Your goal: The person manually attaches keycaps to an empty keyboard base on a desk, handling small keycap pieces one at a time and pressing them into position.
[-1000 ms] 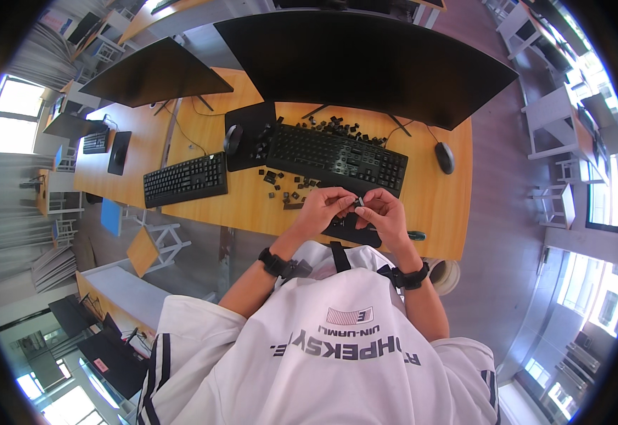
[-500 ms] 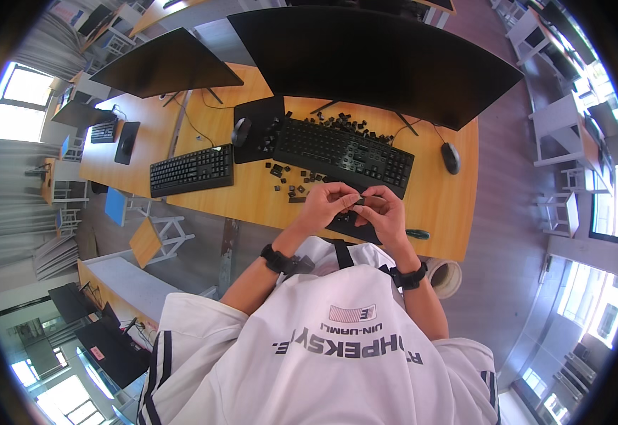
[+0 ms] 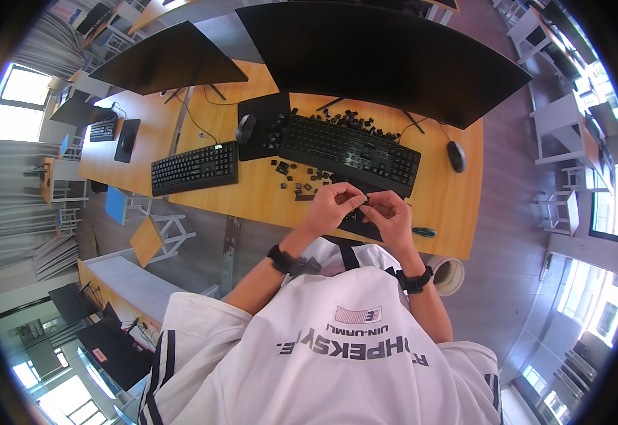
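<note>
Head view: both bare hands are working above the near edge of the wooden table [image 3: 454,205], right of its middle. The left hand [image 3: 332,209] is pinching a small dark piece [image 3: 364,201] between thumb and fingertips; the right hand [image 3: 392,218] is closing its fingertips on the same piece from the other side. The piece is too small to identify. A dark flat slab [image 3: 360,227] is lying under the hands by the near edge, partly hidden; a green-handled tool [image 3: 424,231] is resting toward the near right corner. A black keyboard [image 3: 344,151], many keycaps missing, is lying beyond the hands. Loose black keycaps are spreading along its far side [image 3: 362,127] and between it and the near edge [image 3: 307,187]. Left of it, a mouse pad [image 3: 261,112] is carrying a mouse [image 3: 246,128] and more keycaps. A second keyboard [image 3: 195,168] is sitting toward the left; another mouse [image 3: 456,156] is lying near the right edge. A large monitor [image 3: 387,57] is standing along the far edge.
</note>
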A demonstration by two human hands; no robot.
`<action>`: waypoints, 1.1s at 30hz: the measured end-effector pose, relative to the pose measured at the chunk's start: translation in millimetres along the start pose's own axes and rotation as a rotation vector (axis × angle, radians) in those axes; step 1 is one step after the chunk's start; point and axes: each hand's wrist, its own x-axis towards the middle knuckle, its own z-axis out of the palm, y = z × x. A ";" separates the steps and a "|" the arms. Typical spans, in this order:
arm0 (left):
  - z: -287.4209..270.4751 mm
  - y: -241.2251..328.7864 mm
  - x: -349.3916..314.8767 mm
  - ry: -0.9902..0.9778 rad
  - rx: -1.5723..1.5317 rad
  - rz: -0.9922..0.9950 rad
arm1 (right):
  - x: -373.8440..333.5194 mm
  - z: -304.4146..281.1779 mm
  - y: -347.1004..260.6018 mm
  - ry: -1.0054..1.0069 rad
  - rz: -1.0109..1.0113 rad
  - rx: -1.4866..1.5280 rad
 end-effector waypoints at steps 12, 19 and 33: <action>-32.0 -20.4 12.0 -0.085 -0.105 -0.104 | 14.5 27.0 13.3 0.099 0.009 -0.063; -50.8 -28.2 15.6 -0.053 -0.076 -0.118 | 26.7 50.3 18.0 0.158 0.025 -0.137; -64.1 -49.4 29.0 -0.095 -0.188 -0.208 | 31.4 60.6 31.0 0.271 0.096 -0.073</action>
